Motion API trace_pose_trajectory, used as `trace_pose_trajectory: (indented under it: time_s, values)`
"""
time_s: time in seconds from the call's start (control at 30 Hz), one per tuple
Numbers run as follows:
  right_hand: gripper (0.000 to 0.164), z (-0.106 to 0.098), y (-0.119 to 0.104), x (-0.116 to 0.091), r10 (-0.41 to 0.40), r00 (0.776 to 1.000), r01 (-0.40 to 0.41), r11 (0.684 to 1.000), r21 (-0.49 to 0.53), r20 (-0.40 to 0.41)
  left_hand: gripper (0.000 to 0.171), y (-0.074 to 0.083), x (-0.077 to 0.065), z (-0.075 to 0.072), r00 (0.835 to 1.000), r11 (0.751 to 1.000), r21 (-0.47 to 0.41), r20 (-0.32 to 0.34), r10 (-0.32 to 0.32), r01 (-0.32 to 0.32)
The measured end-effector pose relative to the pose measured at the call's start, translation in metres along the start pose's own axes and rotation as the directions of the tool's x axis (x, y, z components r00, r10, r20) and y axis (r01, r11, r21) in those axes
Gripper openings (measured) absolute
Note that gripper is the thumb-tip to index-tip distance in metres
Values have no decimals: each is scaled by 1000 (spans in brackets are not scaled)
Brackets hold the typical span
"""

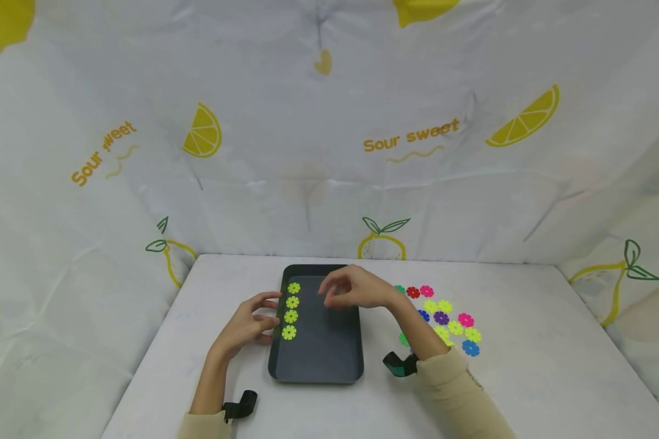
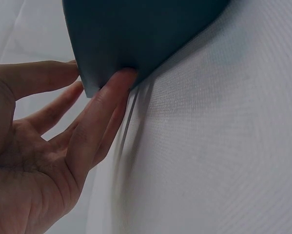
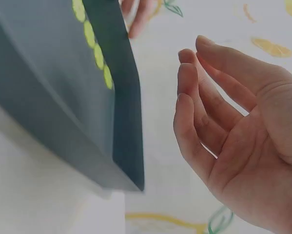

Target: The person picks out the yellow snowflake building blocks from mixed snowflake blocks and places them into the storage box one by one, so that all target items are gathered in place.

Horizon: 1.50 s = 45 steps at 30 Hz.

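A dark grey rectangular tray (image 1: 318, 360) lies on the table with several yellow-green snowflake discs (image 1: 291, 316) in a column along its left side. My left hand (image 1: 247, 326) holds the tray's left wall; in the left wrist view its fingertips (image 2: 124, 77) press the wall's outer face and another digit reaches behind the edge. My right hand (image 1: 357, 288) hovers over the tray's upper right part, fingers loosely bent. Nothing shows between those fingers (image 3: 185, 117) in the right wrist view.
Loose snowflake discs in yellow, blue, purple, pink, red and green (image 1: 456, 328) lie right of the tray, partly hidden by the right forearm. Dark wrist cameras (image 1: 241, 405) sit on both wrists. A white lemon-printed curtain (image 1: 285, 201) stands behind the table (image 1: 527, 366).
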State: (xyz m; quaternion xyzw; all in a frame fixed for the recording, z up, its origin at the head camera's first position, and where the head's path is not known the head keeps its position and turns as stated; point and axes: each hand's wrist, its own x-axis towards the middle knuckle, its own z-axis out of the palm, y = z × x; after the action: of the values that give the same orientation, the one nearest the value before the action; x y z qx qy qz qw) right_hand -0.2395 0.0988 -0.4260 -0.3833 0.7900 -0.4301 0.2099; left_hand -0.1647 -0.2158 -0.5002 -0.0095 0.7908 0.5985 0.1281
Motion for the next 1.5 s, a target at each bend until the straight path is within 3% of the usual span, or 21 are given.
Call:
trace_pose_trajectory:
  time_s: [0.27,0.53,0.77,1.0,1.37,1.5]
  values:
    - [21,-26,9,-34,36,995,-36,999,3,-92,65,-1,-1,0,1000,1000,5,-2,5,-5]
    - [23,-48,30,-73,118,979,-122,992,-14,-169,65,-1,-1,0,1000,1000,5,-4,5,-5]
    - [26,-64,54,-104,131,969,-140,990,-28,-209,66,-1,-1,1,1000,1000,1,-8,-1,1]
    - [36,-76,74,-132,219,949,-224,975,3,-225,66,-2,0,1,1000,1000,0,-7,1,-1]
    - [40,-86,107,-156,359,906,-364,931,20,-224,66,-2,1,1,1000,1000,1,-2,3,-3]
    - [38,-87,117,-159,375,899,-388,921,-15,-225,66,-1,2,1,1000,1000,-1,-1,0,0]
